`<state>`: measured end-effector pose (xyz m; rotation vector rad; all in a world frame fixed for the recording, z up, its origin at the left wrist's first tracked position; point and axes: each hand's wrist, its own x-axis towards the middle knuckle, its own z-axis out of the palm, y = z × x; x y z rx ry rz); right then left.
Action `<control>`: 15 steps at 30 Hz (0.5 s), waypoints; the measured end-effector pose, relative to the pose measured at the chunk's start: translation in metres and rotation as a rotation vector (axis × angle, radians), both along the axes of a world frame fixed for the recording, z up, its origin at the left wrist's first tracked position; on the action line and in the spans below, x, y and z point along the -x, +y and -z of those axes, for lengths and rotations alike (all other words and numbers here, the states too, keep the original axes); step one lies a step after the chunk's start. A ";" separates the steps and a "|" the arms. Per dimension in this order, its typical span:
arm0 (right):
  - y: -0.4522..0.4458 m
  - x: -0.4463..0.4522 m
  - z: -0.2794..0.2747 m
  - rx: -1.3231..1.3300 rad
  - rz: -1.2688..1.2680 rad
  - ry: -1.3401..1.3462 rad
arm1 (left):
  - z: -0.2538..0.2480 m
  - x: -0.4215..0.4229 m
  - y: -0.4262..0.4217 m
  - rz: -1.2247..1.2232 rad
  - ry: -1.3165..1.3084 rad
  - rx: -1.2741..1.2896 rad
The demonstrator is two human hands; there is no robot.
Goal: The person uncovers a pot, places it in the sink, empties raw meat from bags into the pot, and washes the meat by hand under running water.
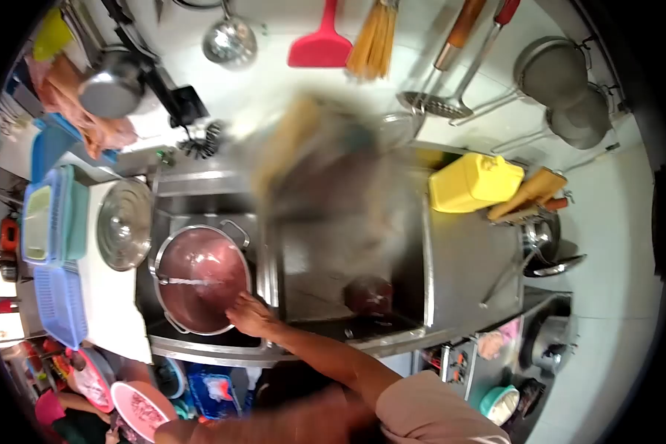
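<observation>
My right hand (251,315) is at the near right rim of a metal pot (161,302), its fingers closed on the edge. Reddish liquid fills the pot, and a thin stream of water runs into it. The pot stands in the left sink basin (259,222). My left arm, smeared by motion, crosses the bottom edge; its hand (171,431) is blurred and partly cut off beside a pink bowl (140,409). A large blurred shape (325,163), too smeared to make out, is over the right basin (310,255). A dark reddish item (370,296) lies in that basin.
A round metal lid (125,224) lies left of the sink, beside plastic baskets (57,300). On the right counter are a yellow jug (473,183) and wooden-handled tools (533,194). Utensils hang along the wall. Another person (74,418) is at the lower left.
</observation>
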<state>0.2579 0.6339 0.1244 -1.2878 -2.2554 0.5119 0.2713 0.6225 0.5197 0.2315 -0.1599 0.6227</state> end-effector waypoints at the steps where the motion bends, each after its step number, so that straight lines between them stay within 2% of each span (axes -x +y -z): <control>1: 0.002 -0.002 -0.007 -0.027 0.000 0.021 | 0.002 0.004 -0.001 0.009 0.111 -0.068; 3: 0.002 -0.001 -0.009 -0.055 0.014 0.032 | 0.017 0.020 0.007 0.044 0.373 -0.218; 5: 0.003 -0.005 -0.007 -0.026 0.002 0.012 | 0.026 0.028 0.012 0.090 0.448 -0.267; 7: 0.003 -0.001 -0.013 -0.048 0.025 0.041 | 0.032 0.034 0.015 0.107 0.465 -0.288; 9: 0.008 -0.001 -0.020 0.123 -0.048 -0.043 | 0.035 0.038 0.015 0.113 0.473 -0.298; 13: 0.009 0.001 -0.021 0.089 -0.056 0.033 | 0.035 0.050 0.015 0.097 0.485 -0.319; 15: 0.010 0.000 -0.013 0.109 -0.093 -0.015 | 0.037 0.052 0.015 0.095 0.454 -0.336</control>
